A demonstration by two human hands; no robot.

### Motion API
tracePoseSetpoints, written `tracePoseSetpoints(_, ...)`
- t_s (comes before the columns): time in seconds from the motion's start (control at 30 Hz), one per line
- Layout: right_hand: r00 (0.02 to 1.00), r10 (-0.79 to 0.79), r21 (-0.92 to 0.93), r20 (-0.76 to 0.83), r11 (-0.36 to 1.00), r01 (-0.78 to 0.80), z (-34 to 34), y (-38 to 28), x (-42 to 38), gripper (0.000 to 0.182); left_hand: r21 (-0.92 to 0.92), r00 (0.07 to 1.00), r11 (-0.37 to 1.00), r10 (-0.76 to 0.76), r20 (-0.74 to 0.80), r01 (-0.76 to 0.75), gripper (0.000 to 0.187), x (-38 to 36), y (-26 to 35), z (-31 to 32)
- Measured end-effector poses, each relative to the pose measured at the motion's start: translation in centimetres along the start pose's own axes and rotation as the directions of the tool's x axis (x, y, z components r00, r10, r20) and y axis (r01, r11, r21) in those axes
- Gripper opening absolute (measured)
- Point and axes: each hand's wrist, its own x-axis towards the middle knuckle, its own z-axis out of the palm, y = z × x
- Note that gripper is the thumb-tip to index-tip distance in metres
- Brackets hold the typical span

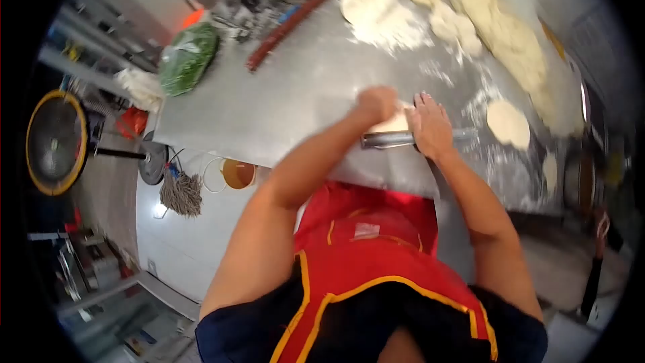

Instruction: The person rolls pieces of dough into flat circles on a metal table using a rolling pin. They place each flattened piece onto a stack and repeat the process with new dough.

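Observation:
A metal rolling pin point(390, 139) lies near the front edge of the steel table. Flat across it rests my right hand point(432, 126), its fingers stretched forward. My left hand point(378, 104) is curled and blurred just beyond the pin's left part, at the edge of a flat piece of dough point(398, 123); what its fingers hold is hidden. The dough lies between both hands, behind the pin. To the right is a flattened round of dough point(508, 125) on the floured surface.
The steel table point(222, 117) bears a flour heap point(379, 13), a long dough mass point(510, 44), a dark red rod point(292, 25) and a bag of greens point(189, 59). A fan point(56, 142), a mop point(181, 195) and a bucket point(238, 173) stand left.

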Motion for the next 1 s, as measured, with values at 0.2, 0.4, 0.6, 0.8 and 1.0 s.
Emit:
tracePoseSetpoints(0.2, 0.997, -0.023, -0.021, -0.075, 1.0, 0.021, -2.0, -2.0, -5.0, 0.051, -0.398, 0.959, 0.903, -0.045, 0.281, 0.159, 0.038, -2.7, -1.7, -1.9)
tracePoseSetpoints(0.4, 0.998, 0.065, 0.024, -0.013, 0.998, -0.065, 0.0, -1.2, 5.3, 0.052, -0.054, 0.992, 0.998, -0.034, 0.124, 0.041, 0.045, -1.0, 3.1, -3.9)
tracePoseSetpoints(0.6, 0.998, -0.05, 0.075, -0.042, 0.996, 0.053, -2.7, -2.0, -7.6, 0.058, -0.344, 0.986, 0.934, -0.134, -0.098, 0.093, 0.04, -2.4, -3.6, -1.0)
tracePoseSetpoints(0.8, 0.999, 0.031, 0.057, -0.021, 0.998, -0.03, -2.8, -2.5, 2.8, 0.05, -0.171, 0.985, 0.982, -0.051, 0.162, 0.079, 0.036, -2.1, 1.7, -3.9)
tracePoseSetpoints(1.0, 0.969, -0.015, 0.103, -0.247, 0.994, 0.041, -0.7, -2.3, -1.6, 0.054, 0.039, 0.96, 0.999, 0.018, 0.281, -0.03, 0.04, -1.4, 2.8, -5.0)
